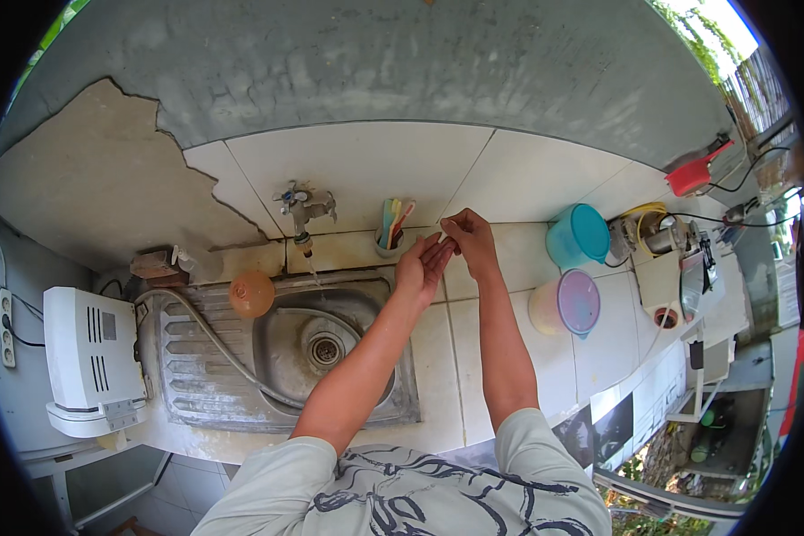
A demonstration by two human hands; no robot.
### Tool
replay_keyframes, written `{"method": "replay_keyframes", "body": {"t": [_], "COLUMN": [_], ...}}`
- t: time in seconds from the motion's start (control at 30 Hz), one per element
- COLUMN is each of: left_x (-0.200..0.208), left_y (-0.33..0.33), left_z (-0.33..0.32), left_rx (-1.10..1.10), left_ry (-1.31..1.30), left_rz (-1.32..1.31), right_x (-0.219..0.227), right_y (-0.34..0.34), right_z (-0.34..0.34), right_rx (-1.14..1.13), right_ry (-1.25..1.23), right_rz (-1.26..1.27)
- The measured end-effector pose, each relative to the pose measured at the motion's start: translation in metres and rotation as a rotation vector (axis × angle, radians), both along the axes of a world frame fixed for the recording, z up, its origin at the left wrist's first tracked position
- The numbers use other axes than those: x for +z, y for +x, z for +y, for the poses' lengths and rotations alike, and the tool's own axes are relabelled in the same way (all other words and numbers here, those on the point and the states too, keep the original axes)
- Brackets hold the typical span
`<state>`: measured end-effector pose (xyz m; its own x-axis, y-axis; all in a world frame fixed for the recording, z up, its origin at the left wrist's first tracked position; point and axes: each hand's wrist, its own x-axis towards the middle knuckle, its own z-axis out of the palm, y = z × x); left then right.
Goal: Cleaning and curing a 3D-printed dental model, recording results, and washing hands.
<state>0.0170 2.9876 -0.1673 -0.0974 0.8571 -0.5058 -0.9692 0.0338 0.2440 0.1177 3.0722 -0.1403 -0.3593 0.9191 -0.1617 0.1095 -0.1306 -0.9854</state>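
Over the counter, just right of the sink, my two hands meet. My left hand [422, 270] is palm up, its fingers stretched out toward the right one. My right hand [470, 241] is closed in a pinch at the left fingertips. A small pale bit shows between the hands, too small to name. Beside them, against the tiled wall, stands a cup [388, 248] holding several toothbrushes [392, 221]. From the metal tap [305, 214] a thin stream of water runs into the steel sink [272, 357].
An orange round container [252, 294] sits on the drainboard, near a grey hose [207, 332]. A teal-lidded tub [590, 236] and a purple-lidded tub [578, 302] stand right of my hands. Farther right is a cluttered machine with cables [665, 241]. A white appliance [95, 348] stands far left.
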Motion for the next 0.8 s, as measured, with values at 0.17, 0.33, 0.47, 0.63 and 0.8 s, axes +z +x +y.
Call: {"method": "replay_keyframes", "body": {"t": [0.17, 0.33, 0.47, 0.63, 0.8], "left_x": [-0.005, -0.01, -0.013, -0.012, -0.009], "left_y": [-0.012, -0.015, -0.016, -0.018, -0.01], "left_z": [-0.011, -0.009, -0.01, -0.007, -0.002], "left_rx": [-0.031, -0.038, -0.038, -0.056, -0.121], "left_ry": [0.014, -0.017, -0.003, 0.035, 0.04], "left_rz": [0.07, 0.089, 0.096, 0.085, 0.089], "right_x": [-0.011, -0.017, -0.019, -0.008, -0.017], "right_y": [-0.004, -0.005, -0.005, -0.009, 0.005], "right_z": [-0.019, -0.021, -0.022, -0.023, -0.015], "right_rx": [-0.093, -0.085, -0.087, -0.082, -0.119], "right_ry": [0.006, 0.009, 0.004, -0.036, 0.008], "right_rz": [0.104, 0.09, 0.065, 0.05, -0.037]}}
